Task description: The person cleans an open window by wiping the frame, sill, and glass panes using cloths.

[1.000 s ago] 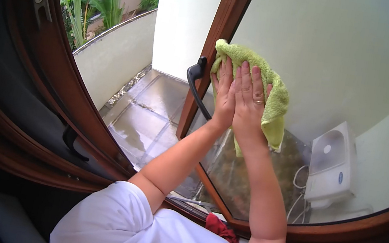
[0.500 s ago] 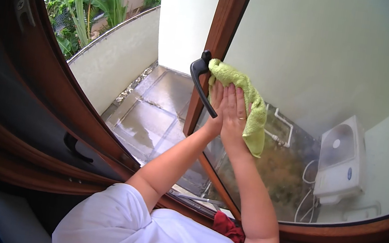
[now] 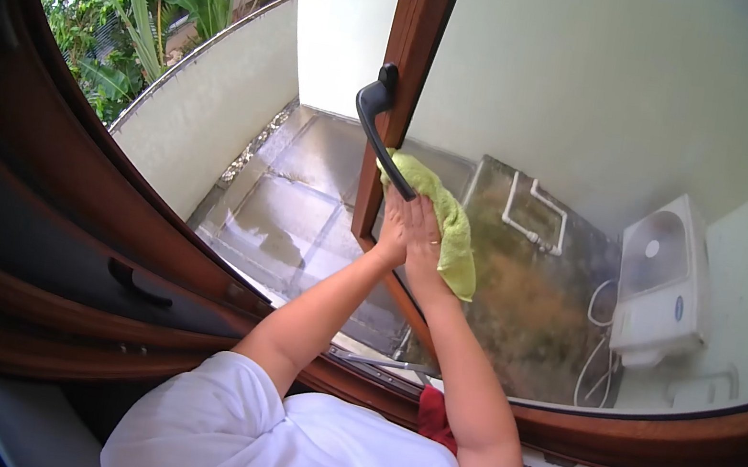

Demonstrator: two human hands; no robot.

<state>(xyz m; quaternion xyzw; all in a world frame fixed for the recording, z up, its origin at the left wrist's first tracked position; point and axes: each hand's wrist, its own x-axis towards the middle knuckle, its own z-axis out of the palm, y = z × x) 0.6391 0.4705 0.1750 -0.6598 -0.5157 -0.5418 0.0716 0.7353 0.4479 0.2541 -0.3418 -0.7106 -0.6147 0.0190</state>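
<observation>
A lime-green cloth (image 3: 451, 235) is pressed against the glass of the window sash, next to the lower end of the black window handle (image 3: 375, 108). My right hand (image 3: 424, 233) lies flat on the cloth, fingers stretched out, a ring on one finger. Close against it, my left hand (image 3: 394, 222) also has its fingers extended upward on the cloth's left part. The handle's tip covers some of the fingertips. Both arms reach forward and up from white sleeves.
The brown sash frame (image 3: 413, 36) stands swung outward, with a metal stay (image 3: 379, 362) near the sill. A red cloth (image 3: 436, 419) lies by my right arm. Beyond the glass are an air-conditioner unit (image 3: 661, 286) and white pipes (image 3: 530, 223). Left, another dark handle (image 3: 137, 283) shows.
Both hands and the green cloth have slid down the glass and slightly left, now lower beside the handle. The view has shifted a little.
</observation>
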